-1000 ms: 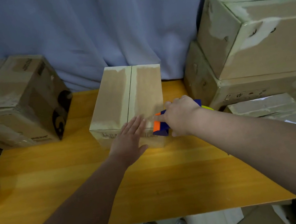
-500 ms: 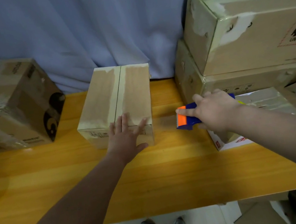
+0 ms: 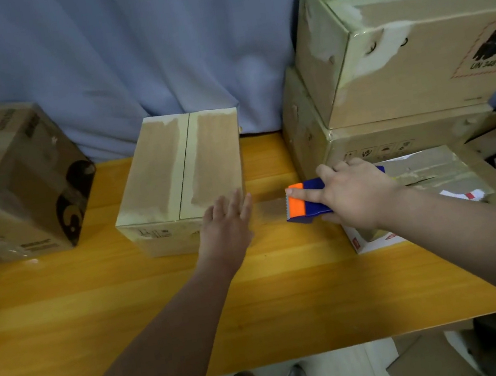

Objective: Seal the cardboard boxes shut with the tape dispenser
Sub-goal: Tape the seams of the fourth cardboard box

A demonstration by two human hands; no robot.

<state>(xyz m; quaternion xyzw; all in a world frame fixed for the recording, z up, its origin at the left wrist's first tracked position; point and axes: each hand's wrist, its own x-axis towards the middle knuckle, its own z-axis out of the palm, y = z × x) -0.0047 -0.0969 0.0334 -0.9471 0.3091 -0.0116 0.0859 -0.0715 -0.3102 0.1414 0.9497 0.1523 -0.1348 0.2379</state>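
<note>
Plainly, the stretched strip of brown tape (image 3: 269,210) could twist or sag if the pull slackens, or tug the small tan cardboard box (image 3: 172,167) across the yellow wooden table (image 3: 258,300). The left hand (image 3: 226,223) lies flat, fingers straight, on the box's near right corner. Right of the box, the right hand (image 3: 354,193) grips the blue-and-orange plastic tape dispenser (image 3: 304,203), forefinger along its top.

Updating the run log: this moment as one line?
left hand: flat on middle box | right hand: grips tape dispenser | tape: stretched between box and dispenser
</note>
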